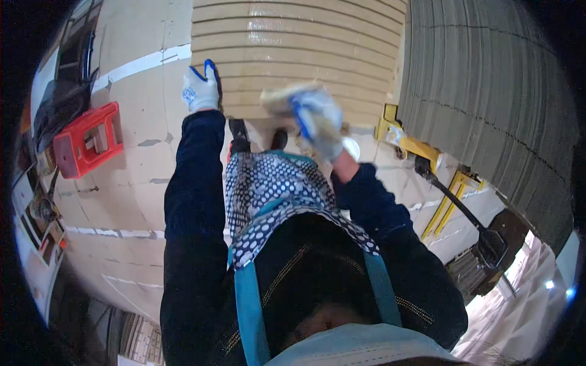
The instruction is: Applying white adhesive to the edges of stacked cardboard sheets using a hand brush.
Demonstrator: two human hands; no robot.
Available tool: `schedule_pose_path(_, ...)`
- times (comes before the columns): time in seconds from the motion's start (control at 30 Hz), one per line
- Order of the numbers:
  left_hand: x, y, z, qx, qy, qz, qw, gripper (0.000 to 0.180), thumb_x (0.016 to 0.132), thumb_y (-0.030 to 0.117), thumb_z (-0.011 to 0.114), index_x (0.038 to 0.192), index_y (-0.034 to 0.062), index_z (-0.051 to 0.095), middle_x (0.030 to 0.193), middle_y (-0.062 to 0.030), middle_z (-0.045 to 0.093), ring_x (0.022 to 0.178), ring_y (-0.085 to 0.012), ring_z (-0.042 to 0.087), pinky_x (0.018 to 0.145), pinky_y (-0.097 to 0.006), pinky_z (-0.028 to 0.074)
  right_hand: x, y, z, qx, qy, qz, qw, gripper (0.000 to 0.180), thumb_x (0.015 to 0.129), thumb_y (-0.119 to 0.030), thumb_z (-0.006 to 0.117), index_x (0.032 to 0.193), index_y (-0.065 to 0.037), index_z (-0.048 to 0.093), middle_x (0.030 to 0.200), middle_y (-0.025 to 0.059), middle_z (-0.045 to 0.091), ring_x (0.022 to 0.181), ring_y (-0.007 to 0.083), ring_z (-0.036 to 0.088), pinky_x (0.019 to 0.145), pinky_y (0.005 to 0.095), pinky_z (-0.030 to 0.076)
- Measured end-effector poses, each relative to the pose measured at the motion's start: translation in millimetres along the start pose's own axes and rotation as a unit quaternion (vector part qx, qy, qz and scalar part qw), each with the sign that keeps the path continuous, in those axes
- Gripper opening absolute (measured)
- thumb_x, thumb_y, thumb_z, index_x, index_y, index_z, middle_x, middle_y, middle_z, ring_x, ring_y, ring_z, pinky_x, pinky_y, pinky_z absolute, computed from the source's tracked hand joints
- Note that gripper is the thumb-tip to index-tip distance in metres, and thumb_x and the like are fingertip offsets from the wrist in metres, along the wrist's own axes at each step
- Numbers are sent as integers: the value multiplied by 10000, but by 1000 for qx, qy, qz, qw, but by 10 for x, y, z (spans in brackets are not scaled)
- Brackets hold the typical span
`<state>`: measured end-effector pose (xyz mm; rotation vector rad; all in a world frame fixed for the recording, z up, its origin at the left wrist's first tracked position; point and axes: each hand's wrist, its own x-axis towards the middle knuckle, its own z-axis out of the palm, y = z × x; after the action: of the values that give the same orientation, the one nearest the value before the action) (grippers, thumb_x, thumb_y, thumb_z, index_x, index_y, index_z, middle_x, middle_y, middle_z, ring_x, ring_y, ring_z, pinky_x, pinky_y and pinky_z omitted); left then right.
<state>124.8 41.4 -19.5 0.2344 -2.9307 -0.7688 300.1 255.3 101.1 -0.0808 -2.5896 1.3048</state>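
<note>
In front of me lies a stack of brown cardboard sheets [299, 61], with shiny clear film or tape across part of it. My left hand [201, 91], in a white glove with blue fingertips, rests against the stack's left edge, thumb and fingers apart and nothing held. Over the near edge, my right hand [318, 119], gloved the same way and smeared by motion, is closed around a pale beige, rounded thing [281, 99]. The blur hides its exact kind, and I cannot tell whether it touches the cardboard.
A tall pile of grey-brown cardboard sheets [488, 91] stands at the right. Beside it are a yellow pallet jack [412, 143] and a black handle [455, 198]. On the tan floor at the left sits a red plastic stool [73, 149]. My shoes [279, 139] are close to the stack.
</note>
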Motion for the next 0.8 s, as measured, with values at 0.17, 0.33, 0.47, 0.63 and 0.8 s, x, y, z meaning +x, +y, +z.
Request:
schedule_pose_path(0.17, 33, -113, 220, -6, -60, -25, 998, 619, 860, 578, 488, 1044, -7, 573, 1012, -270, 611, 952, -432, 588, 809, -512, 451, 644, 636, -455, 188, 161, -16, 969, 129, 800, -33, 641, 926, -51, 658, 955, 78, 653, 947, 199, 593, 868, 307, 458)
schedule_pose_path(0.33, 115, -363, 155, -105, -173, 11, 979, 681, 871, 613, 458, 1158, 1, 540, 1047, -292, 610, 999, -422, 582, 847, -471, 441, 567, 1167, -678, 289, 145, 121, 939, 355, 839, -95, 671, 1169, -10, 573, 1192, 89, 571, 960, 164, 591, 835, 289, 500)
schedule_pose_path(0.47, -211, -664, -212, -103, -206, -36, 972, 555, 896, 547, 466, 933, 15, 619, 860, -235, 639, 843, -380, 602, 749, -455, 438, 70, 1527, -963, -110, 219, 109, 963, 582, 765, -272, 757, 1228, -3, 530, 1195, 139, 562, 1028, 243, 565, 876, 358, 474)
schedule_pose_path(0.63, -441, -746, -242, 7, -156, -19, 988, 510, 889, 509, 490, 843, 20, 626, 828, -210, 641, 751, -339, 609, 697, -416, 457, -568, 1932, -1099, -399, 172, 347, 831, 680, 842, -548, 552, 1280, -29, 511, 1255, 216, 542, 1223, 370, 445, 1007, 415, 369)
schedule_pose_path(0.8, -108, -721, 90, -216, -267, -218, 913, 296, 888, 381, 555, 794, 107, 617, 674, -36, 591, 535, -147, 568, 478, -286, 445, -753, 2185, -1028, -195, 100, 397, 891, 611, 926, -505, 417, 1288, -19, 491, 1188, 254, 570, 1121, 411, 522, 976, 440, 398)
